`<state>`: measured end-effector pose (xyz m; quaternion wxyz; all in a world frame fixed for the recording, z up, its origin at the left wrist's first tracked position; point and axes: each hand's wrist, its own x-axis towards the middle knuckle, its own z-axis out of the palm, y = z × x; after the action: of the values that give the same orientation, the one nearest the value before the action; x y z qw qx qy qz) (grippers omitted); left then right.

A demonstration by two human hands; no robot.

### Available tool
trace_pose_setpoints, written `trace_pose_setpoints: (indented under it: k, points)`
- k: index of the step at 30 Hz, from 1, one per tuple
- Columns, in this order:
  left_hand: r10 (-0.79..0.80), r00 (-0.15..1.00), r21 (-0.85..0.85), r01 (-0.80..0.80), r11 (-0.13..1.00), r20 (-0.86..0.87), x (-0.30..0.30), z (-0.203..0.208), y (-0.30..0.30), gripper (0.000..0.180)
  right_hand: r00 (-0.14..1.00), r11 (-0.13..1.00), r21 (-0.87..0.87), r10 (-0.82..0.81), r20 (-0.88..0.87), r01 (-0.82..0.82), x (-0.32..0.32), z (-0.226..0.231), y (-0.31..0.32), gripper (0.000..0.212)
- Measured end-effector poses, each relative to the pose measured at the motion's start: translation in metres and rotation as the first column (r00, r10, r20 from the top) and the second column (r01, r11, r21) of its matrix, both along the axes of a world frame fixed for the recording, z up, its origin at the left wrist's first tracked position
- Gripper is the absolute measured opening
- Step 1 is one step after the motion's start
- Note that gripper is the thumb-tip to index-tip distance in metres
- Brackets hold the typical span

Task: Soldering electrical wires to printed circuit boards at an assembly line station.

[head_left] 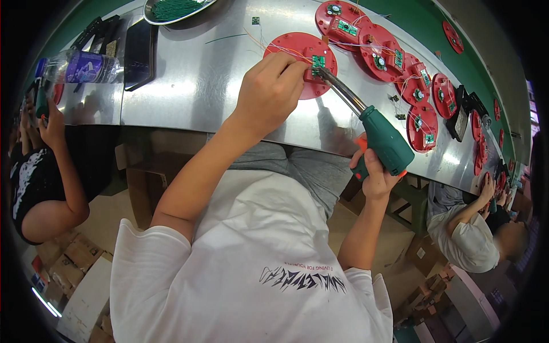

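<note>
My right hand (376, 173) grips a green soldering gun (384, 140) with an orange trigger. Its metal barrel slants up and left, and the tip meets a small green circuit board (318, 64). That board sits on a round red plate (291, 44) lying on the metal bench. From the left, my left hand (271, 91) reaches over the plate's lower edge, thumb and forefinger pinched at the board. Thin wires (275, 48) run across the plate to those fingertips; the pinched end is mostly hidden.
Several red plates with boards and wires (382, 52) overlap along the right of the metal bench (194, 74). A bowl of green wires (174, 10), a dark tray (140, 54) and a plastic bottle (80, 67) stand left. People work on both sides; cardboard boxes (80, 251) are on the floor.
</note>
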<state>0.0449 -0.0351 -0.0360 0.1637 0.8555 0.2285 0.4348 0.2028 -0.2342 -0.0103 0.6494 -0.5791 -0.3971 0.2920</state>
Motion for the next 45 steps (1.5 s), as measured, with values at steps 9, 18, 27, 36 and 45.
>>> trace_pose_setpoints:
  k: [9,18,27,36,45]
  points:
    - [-0.003,1.000,-0.004,0.003,1.000,-0.003,-0.001,-0.002,0.000,0.016,0.994,0.997,-0.049,0.061,-0.089,-0.065,0.007,0.007,0.001,0.029]
    - [-0.003,1.000,-0.005,0.003,1.000,-0.012,-0.002,-0.002,-0.001,0.016,0.995,0.995,0.080,-0.054,-0.079,0.060,0.015,-0.004,-0.008,0.043]
    - [0.044,0.999,-0.071,-0.043,0.997,0.014,0.000,0.007,0.002,0.017,0.978,0.971,0.151,-0.169,-0.121,0.186,0.032,-0.015,0.008,0.042]
    - [-0.249,0.820,0.012,0.298,0.955,-0.515,0.021,0.048,0.053,0.052,0.875,0.892,0.217,-0.296,-0.383,0.396,0.043,-0.029,-0.001,0.042]
    - [-0.103,0.868,0.011,0.124,0.992,-0.486,0.236,0.097,0.180,0.061,0.722,0.685,0.276,-0.535,-0.439,0.674,0.034,-0.015,0.006,0.041]
